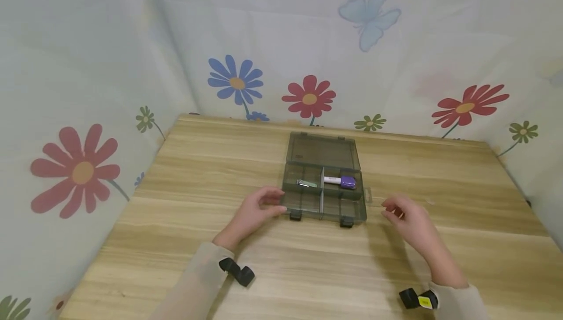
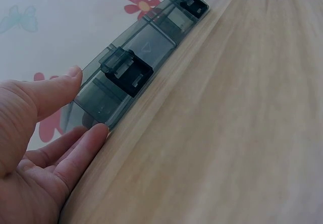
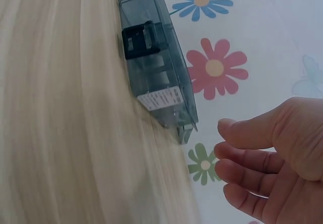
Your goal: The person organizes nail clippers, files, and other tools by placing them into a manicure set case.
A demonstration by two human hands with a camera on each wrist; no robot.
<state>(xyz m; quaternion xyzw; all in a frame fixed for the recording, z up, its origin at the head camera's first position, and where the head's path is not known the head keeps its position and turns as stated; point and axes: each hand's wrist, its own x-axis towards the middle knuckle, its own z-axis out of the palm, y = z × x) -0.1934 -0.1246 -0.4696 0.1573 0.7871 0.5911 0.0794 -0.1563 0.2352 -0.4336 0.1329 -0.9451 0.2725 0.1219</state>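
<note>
A smoky translucent compartment box (image 1: 331,211) sits on the table with its lid (image 1: 324,151) laid back. In its back left section is a small silver nail clipper (image 1: 306,183). A purple nail polish bottle (image 1: 348,182) with a white cap lies in the back right section. My left hand (image 1: 253,210) is at the box's left side, thumb and fingertips right at the front left corner with a gap between them. My right hand (image 1: 411,222) hovers to the right of the box, apart from it, its fingers loosely bent and holding nothing.
Two black latches (image 1: 346,222) hang on the box's front, and a hang tab (image 1: 368,195) sticks out on its right. A white label (image 3: 161,99) is on its right wall. Behind the wooden table (image 1: 184,163) hangs a flowered curtain (image 1: 272,32).
</note>
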